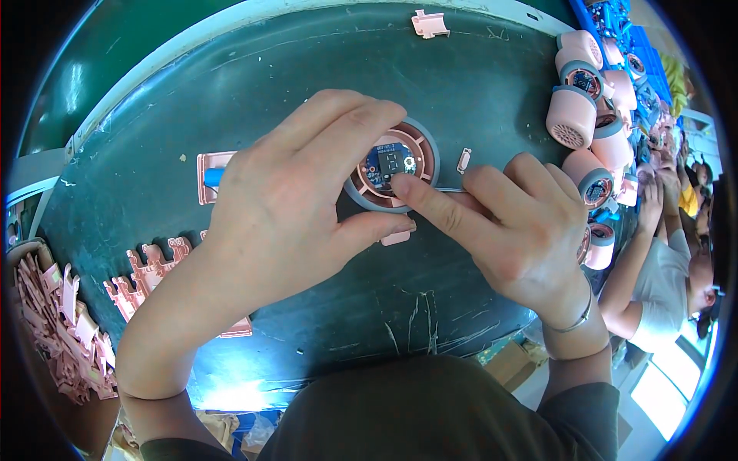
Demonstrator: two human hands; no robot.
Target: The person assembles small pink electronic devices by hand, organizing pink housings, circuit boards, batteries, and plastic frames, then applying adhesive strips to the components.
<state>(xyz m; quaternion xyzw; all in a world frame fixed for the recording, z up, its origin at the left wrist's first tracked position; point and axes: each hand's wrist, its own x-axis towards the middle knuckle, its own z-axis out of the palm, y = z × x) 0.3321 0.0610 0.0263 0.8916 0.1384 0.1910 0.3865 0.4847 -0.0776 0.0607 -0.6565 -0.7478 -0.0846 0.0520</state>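
My left hand (296,196) is closed round a round pink housing with a grey rim (432,146), thumb and fingers on its sides. Inside the housing sits a blue circuit board (374,170) with a small dark digit display (390,161). My right hand (523,223) is closed on a thin metal tool (450,190), whose kind I cannot make out. Its index fingertip rests at the board's lower edge. Just right of the housing lies a small pink oblong ring (463,160). Another small pink piece (396,237) shows below the housing, partly hidden.
Several pink cylindrical housings (570,119) stand along the right edge beside blue bins (646,58). Pink molded parts (142,276) and a pink tray with a blue cylinder (211,178) lie left. A box of pink pieces (61,330) is far left. A co-worker (653,284) sits right.
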